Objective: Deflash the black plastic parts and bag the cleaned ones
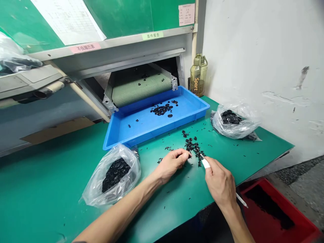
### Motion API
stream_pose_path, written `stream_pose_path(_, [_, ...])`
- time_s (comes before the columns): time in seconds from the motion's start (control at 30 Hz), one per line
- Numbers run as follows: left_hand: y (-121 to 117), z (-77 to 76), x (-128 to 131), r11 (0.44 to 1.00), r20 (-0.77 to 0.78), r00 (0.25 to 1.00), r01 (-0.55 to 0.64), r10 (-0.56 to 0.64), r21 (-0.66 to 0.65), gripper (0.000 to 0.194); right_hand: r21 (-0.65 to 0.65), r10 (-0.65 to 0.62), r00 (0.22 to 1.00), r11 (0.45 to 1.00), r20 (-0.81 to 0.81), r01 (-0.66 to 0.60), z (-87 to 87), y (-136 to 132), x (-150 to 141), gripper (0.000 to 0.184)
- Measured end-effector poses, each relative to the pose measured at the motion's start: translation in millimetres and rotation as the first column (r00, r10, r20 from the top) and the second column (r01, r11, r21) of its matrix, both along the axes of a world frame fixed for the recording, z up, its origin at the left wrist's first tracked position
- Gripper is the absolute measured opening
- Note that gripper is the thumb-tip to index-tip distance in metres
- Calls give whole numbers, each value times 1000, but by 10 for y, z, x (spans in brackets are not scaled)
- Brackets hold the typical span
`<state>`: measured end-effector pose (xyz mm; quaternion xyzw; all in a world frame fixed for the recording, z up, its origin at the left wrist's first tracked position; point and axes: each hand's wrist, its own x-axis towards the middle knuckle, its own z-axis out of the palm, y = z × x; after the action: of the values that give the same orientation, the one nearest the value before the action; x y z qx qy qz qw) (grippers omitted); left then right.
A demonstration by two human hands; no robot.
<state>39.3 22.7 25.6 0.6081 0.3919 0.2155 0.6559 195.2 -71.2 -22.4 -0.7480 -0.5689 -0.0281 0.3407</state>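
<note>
My left hand is closed in a pinch at the middle of the green table, with a small black plastic part at its fingertips, mostly hidden. Just to its right, my right hand is wrapped round a slim white-handled tool. The tool's narrow tip points at the left fingertips; its exact kind does not show. White wrapping covers the right thumb's end. Between and beyond both hands lies a loose pile of small black parts.
A blue tray holding black parts stands under a green conveyor belt. Clear bags of black parts lie left and right. A bottle stands by the wall. Below the right edge is a red bin.
</note>
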Motion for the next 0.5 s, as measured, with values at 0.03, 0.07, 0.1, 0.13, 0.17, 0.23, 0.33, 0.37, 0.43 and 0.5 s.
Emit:
stream_pose_path(0.03, [-43, -20, -51, 990, 79, 996, -34, 45, -136, 36, -12, -18, 1000, 1000, -3, 18, 8, 5, -4, 31])
stream_pose_path(0.07, [-85, -41, -98, 967, 142, 986, -52, 90, -250, 38, -33, -41, 999, 999, 1, 41, 20, 14, -11, 30])
stream_pose_path(0.1, [-123, -61, -140, 939, 188, 974, -57, 127, -339, 39, -66, -65, 998, 996, 13, 66, 35, 28, -23, 30])
stream_pose_path(0.13, [-156, -78, -176, 912, 219, 964, -53, 154, -406, 39, -107, -89, 995, 990, 35, 93, 54, 45, -38, 29])
stream_pose_path(0.17, [-182, -93, -205, 888, 237, 956, -45, 171, -458, 38, -151, -107, 992, 982, 63, 116, 74, 64, -54, 28])
stream_pose_path(0.23, [-213, -115, -245, 853, 259, 947, -29, 190, -521, 36, -228, -105, 988, 965, 117, 129, 112, 102, -86, 27])
stream_pose_path(0.33, [-227, -135, -269, 833, 273, 936, -37, 223, -553, 32, -265, 8, 994, 964, 113, 22, 134, 121, -105, 30])
stream_pose_path(0.37, [-229, -139, -271, 831, 275, 933, -43, 232, -554, 31, -253, 45, 994, 967, 95, -19, 129, 110, -104, 31])
stream_pose_path(0.43, [-237, -150, -270, 835, 290, 926, -46, 241, -549, 30, -194, 75, 995, 979, 62, -61, 109, 58, -108, 33])
stream_pose_path(0.5, [-251, -164, -267, 849, 313, 918, -48, 245, -526, 31, -128, 89, 995, 988, 53, -82, 96, -24, -143, 33])
